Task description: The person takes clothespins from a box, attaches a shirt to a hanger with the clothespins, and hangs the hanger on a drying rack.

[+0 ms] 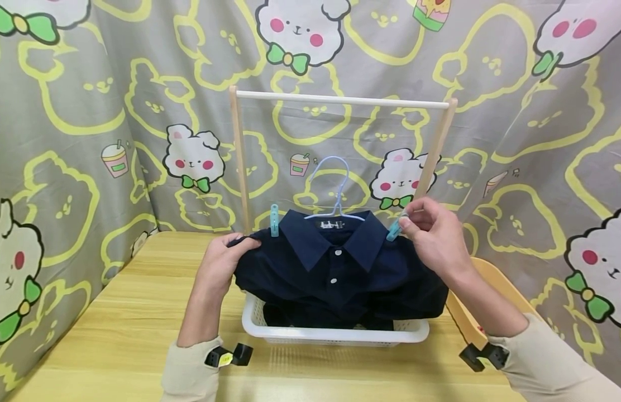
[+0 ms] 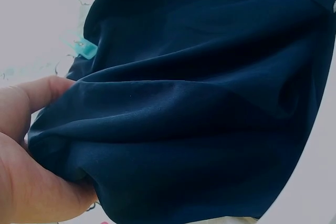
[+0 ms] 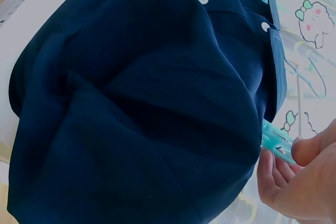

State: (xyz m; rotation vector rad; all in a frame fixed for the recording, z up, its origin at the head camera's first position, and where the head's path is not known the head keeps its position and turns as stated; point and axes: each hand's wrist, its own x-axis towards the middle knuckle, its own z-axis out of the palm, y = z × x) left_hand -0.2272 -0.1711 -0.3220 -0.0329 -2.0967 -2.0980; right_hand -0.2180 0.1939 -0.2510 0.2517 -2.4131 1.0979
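Observation:
A navy collared shirt [image 1: 310, 279] with white buttons hangs on a pale blue wire hanger [image 1: 340, 190], its lower part lying in a white basket [image 1: 335, 335]. My left hand [image 1: 222, 262] grips the shirt's shoulder between thumb and fingers; the left wrist view shows the cloth [image 2: 157, 114] bunched there. One teal clothespin [image 1: 274, 220] stands upright on that shoulder, beside the collar. By the opposite collar side, my right hand [image 1: 436, 234] pinches a second teal clothespin [image 1: 395, 228]. Its tip meets the shirt's shoulder, as the right wrist view shows with the clothespin [image 3: 277, 141] tilted.
Behind the basket stands a rack with wooden posts [image 1: 239, 162] and a white rod [image 1: 340, 99]. An orange container [image 1: 496, 285] sits at the right, partly behind my right forearm. A wooden table [image 1: 114, 335] lies below, and a patterned curtain [image 1: 310, 72] surrounds it.

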